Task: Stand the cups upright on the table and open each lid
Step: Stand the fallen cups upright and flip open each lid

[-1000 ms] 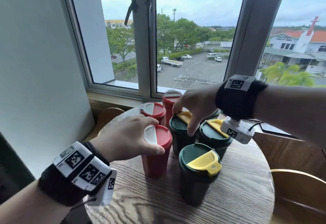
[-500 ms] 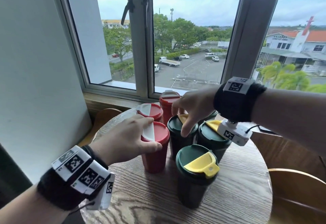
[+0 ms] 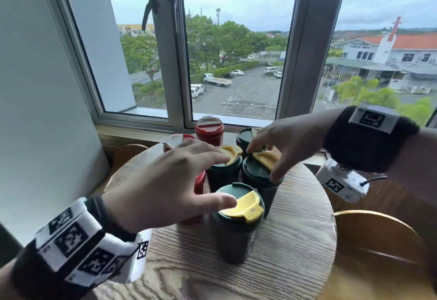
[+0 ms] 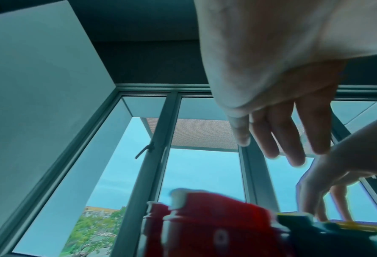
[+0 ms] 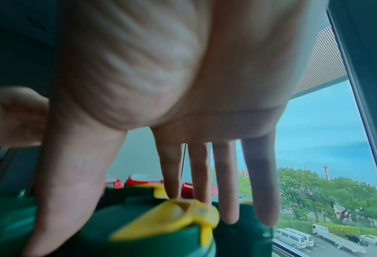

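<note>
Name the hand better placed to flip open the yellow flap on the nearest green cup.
Left, probably. The left hand is open, its thumb tip right at the nearest green cup's yellow flap. The right hand is busy at the green cup behind.

You are sitting in what looks like a cafe or a break room, high up in a building. In front of you is a small round wooden table (image 3: 283,264) pushed close to a big window (image 3: 236,63). Curved wooden chair backs (image 3: 378,228) stand beside the table. Red and green takeaway cups (image 3: 236,224) with flip lids sit on it. Through the glass you look down on a car park (image 3: 248,91) with vans, green trees, and a building with an orange roof (image 3: 416,42).
</note>
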A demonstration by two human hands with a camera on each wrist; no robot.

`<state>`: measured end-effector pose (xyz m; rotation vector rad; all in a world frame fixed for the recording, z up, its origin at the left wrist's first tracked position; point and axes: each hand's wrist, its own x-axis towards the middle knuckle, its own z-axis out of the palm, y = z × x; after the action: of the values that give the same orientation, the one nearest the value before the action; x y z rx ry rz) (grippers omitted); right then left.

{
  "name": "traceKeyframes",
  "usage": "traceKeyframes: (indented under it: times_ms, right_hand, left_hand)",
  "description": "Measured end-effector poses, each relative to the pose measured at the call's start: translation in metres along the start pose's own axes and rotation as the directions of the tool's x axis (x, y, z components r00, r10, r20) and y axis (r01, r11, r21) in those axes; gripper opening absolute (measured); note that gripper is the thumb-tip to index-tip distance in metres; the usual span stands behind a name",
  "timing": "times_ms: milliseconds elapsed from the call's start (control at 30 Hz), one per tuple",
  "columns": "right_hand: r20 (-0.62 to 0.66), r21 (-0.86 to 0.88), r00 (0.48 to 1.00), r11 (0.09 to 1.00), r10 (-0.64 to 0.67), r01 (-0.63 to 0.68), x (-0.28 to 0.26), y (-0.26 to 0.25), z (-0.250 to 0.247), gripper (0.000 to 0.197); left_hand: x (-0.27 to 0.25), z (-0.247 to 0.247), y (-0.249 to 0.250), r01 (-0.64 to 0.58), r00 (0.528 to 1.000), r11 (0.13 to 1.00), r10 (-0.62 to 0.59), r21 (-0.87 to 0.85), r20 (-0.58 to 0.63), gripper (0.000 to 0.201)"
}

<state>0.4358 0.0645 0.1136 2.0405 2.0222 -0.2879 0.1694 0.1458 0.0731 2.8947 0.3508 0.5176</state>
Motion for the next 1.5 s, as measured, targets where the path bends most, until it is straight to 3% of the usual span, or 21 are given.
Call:
traceKeyframes:
  times_ms: [167, 367, 467, 633, 733, 800, 867, 967, 1167, 1500]
  right_hand:
    - [-0.089, 0.018, 0.996, 1.0, -0.014, 0.016, -0.003, 0.004, 0.029, 0.1]
    - [-0.222, 0.08, 0.975, 0.997, 0.018, -0.001, -0.012, 0.006, 0.049, 0.102]
    - [-0.232, 0.122, 0.972, 0.992, 0.028, 0.0, -0.024, 0.005, 0.055, 0.099]
    - [-0.263, 0.195, 0.965, 0.98, 0.004, 0.049, -0.045, -0.01, 0.066, 0.1]
    - [-0.314, 0.206, 0.949, 0.975, -0.015, 0.083, -0.051, -0.023, 0.075, 0.102]
    - [-0.352, 0.21, 0.936, 0.974, -0.011, 0.091, -0.052, -0.028, 0.079, 0.104]
    - [-0.378, 0.231, 0.926, 0.969, 0.008, 0.086, -0.054, -0.031, 0.083, 0.104]
    - [-0.413, 0.263, 0.91, 0.961, 0.028, 0.09, -0.057, -0.034, 0.086, 0.1]
    - [-0.448, 0.317, 0.893, 0.941, 0.039, 0.119, -0.062, -0.05, 0.087, 0.089]
    - [-0.482, 0.318, 0.869, 0.947, 0.114, 0.052, -0.054, -0.075, 0.082, 0.096]
  left_hand:
    - [0.008, 0.018, 0.031, -0.019, 0.985, 0.994, 0.001, 0.104, 0.17, 0.092]
    - [0.006, 0.024, 0.04, 0.031, 0.98, 0.997, -0.045, 0.075, 0.192, 0.053]
    - [-0.004, 0.022, 0.037, 0.064, 0.974, 0.996, -0.074, 0.056, 0.212, 0.054]
    - [-0.026, 0.027, 0.029, 0.198, 0.977, 0.98, -0.198, 0.008, 0.081, 0.047]
    - [-0.03, 0.027, 0.037, 0.283, 0.956, 0.959, -0.284, 0.018, 0.07, 0.033]
    - [-0.03, 0.031, 0.043, 0.312, 0.946, 0.948, -0.316, 0.068, 0.066, 0.044]
    - [-0.029, 0.036, 0.047, 0.292, 0.956, 0.953, -0.293, 0.084, 0.001, 0.048]
    - [-0.03, 0.038, 0.047, 0.249, 0.968, 0.966, -0.246, 0.066, -0.057, 0.037]
    - [-0.042, 0.021, 0.037, 0.221, 0.975, 0.974, -0.22, 0.051, -0.036, 0.033]
    - [-0.057, 0.023, 0.019, 0.226, 0.972, 0.974, -0.227, -0.022, -0.065, 0.034]
